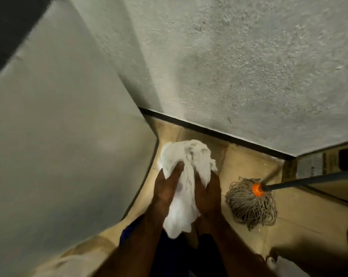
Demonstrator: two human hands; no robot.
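Cloth (187,156), white and crumpled, sits bunched between left grip (165,194) and right grip (207,194), both clasping it; string mop (249,206) rests on floor (249,162) nearby

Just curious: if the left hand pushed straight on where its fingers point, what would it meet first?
The left hand grips the white cloth; past that, probably the tiled floor near the dark skirting, though depth is unclear.
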